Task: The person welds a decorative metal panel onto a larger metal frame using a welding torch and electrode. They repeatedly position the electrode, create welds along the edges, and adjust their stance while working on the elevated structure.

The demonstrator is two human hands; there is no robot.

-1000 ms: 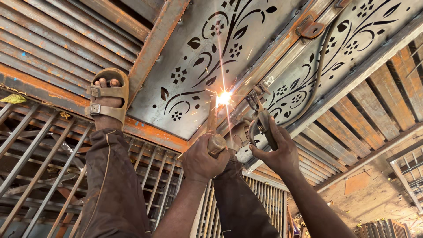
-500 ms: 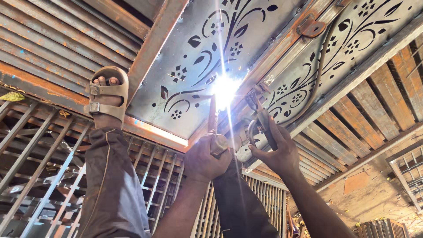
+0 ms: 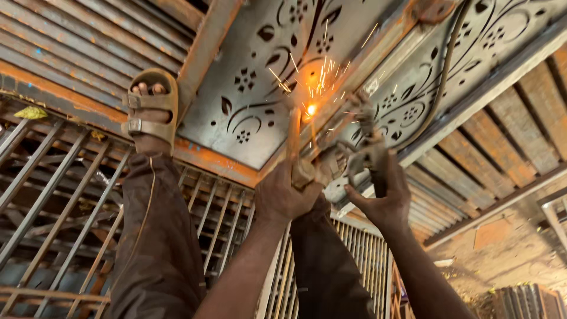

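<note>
your left hand is closed round a short metal rod, tip at the glowing spot on the panel seam w/ sparks flying. right hand grips the welding holder just beside. weld looks mid-run; seam further along looks undone. no containers in view.
</note>
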